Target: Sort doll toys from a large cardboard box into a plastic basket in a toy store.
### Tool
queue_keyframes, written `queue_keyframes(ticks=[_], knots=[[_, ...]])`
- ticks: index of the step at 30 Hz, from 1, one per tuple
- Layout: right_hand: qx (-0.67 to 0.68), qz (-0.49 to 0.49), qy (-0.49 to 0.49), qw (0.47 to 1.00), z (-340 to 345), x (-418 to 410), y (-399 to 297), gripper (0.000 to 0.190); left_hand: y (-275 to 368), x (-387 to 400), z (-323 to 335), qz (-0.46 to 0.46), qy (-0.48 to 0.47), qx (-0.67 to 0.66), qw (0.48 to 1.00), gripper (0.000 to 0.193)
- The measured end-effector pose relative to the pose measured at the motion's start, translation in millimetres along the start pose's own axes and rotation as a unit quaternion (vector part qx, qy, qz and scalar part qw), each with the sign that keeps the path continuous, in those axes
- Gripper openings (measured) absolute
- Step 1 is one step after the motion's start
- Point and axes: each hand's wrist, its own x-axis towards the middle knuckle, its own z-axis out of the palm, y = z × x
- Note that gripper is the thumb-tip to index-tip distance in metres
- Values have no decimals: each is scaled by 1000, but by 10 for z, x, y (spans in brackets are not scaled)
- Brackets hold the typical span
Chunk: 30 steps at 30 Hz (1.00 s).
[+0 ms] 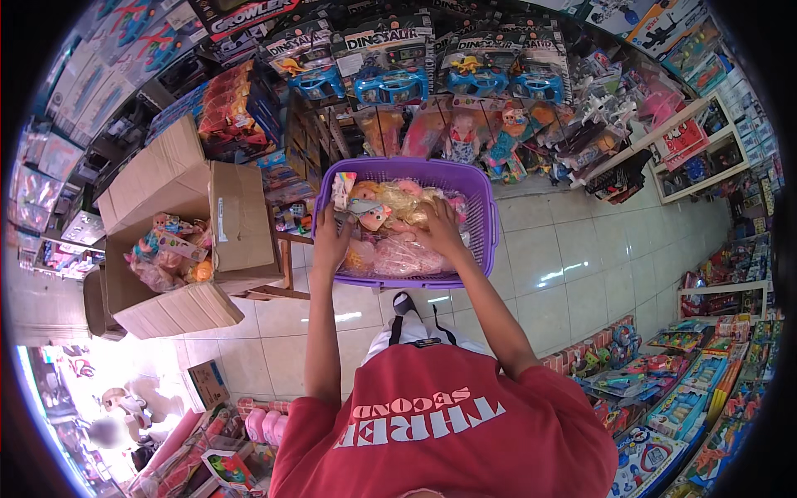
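Note:
A purple plastic basket (398, 163) stands before me, filled with dolls in clear plastic bags. At its left side my left hand (332, 241) lies against the bagged dolls, thumb apart from the fingers; whether it grips anything cannot be told. Close to that thumb is a printed header card (374, 215) with a doll's face on it. My right hand (443, 229) rests with spread fingers on a blond-haired doll (408, 205) in the right half of the basket. A doll in a pink patterned dress (408, 255) lies along the near side.
On the left, an open cardboard box (246, 218) holds more bagged dolls (171, 252). Dinosaur toy packs (389, 62) and bagged dolls (464, 134) hang behind the basket. A white-framed rack (697, 149) stands right. Toy packs (691, 380) fill the lower right. A person (124, 411) is at lower left.

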Motion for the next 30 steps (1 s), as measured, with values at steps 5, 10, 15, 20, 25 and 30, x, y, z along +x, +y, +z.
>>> queue_keyframes(ticks=[5, 10, 15, 20, 25, 30], knots=[[392, -27, -1, 920, -218, -645, -66, 36, 392, -805, -199, -46, -14, -227, 973, 33], [631, 51, -55, 772, -449, -1376, -145, 27, 593, -1532, -51, -104, -93, -339, 931, 24], [635, 98, -136, 754, -202, -1982, -45, 29, 128, -2229, 486, -148, -188, -369, 898, 22], [589, 303, -169, 730, 800, -2590, 174, 27, -823, -3144, 969, -167, -299, -204, 917, 26], [396, 430, -312, 749, 1744, -3504, 743, 30, -1496, -3791, 951, -247, -266, -133, 922, 32], [363, 521, -317, 704, 1628, -3802, 637, 28, -1788, -3875, 633, -358, -241, -216, 876, 33]])
